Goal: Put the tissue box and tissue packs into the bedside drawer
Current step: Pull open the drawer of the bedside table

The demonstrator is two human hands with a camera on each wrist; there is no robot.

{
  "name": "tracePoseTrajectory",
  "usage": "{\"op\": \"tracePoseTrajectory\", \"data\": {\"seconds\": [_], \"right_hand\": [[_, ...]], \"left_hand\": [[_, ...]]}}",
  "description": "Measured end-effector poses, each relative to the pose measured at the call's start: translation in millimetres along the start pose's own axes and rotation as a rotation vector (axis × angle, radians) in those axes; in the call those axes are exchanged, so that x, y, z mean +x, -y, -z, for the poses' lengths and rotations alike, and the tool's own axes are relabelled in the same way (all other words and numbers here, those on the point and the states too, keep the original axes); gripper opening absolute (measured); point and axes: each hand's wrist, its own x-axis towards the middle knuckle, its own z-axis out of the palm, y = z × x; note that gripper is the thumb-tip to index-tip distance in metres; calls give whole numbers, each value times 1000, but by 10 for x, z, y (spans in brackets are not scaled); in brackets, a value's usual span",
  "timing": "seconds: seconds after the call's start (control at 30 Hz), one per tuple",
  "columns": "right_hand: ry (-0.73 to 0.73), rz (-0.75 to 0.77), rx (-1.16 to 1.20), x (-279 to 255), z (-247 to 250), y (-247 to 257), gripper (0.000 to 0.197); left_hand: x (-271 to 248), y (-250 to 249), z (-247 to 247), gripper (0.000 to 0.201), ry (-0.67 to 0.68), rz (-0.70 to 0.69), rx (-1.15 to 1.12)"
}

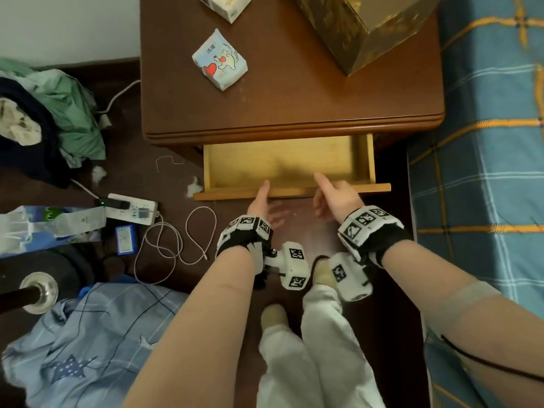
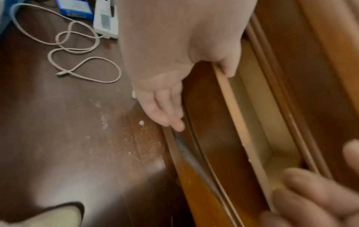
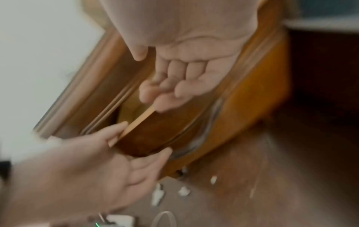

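Left hand [image 1: 259,206] grips the drawer [image 1: 291,192] front edge; right hand [image 1: 338,198] hangs loose

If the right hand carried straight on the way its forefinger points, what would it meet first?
Probably the drawer: the right hand points forward and left over the front edge into the open, bare interior, so its floor or back wall comes first. Depth is unclear.

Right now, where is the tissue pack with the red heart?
In the head view, the tissue pack lies on the bedside table, left of the gold box and behind the open drawer.
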Motion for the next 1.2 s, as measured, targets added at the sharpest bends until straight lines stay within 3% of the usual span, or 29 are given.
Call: {"op": "tracePoseTrajectory", "data": {"seconds": [0.1,0.2,0.3,0.4,0.5,0.6,0.73,0.9,1.07,1.2], "right_hand": [[-135,305,-547,-2,138,54,31],[-106,352,-840,66,100,-58,42],[-129,342,-929,77,-16,-185,43],[-226,376,-913,37,-96,-258,43],[-245,319,-873,-31,-170,-296,44],[-225,255,-820,-171,-220,-406,44],[-159,238,-963,-422,-284,-643,46],[-127,215,-948,-437,-282,-517,41],[-238,460,-800,-505,-99,-4,38],[-461,687,-651,-454,158,637,41]], "left_hand": [[-107,-111,119,73,-84,-20,214],[-204,-151,308,58,-243,-314,420],[-217,-197,411,31,-375,-718,720],[-153,-183,367,40,-280,-784,1242],[-98,-33,368,38,-246,-792,1501],[-164,77,430,36,-242,-766,1520],[-270,254,510,36,-183,-678,1598],[-368,286,492,33,-186,-722,1678],[-563,-94,396,36,-233,-951,1590],[-772,-665,272,34,-378,-1089,1440]]}}
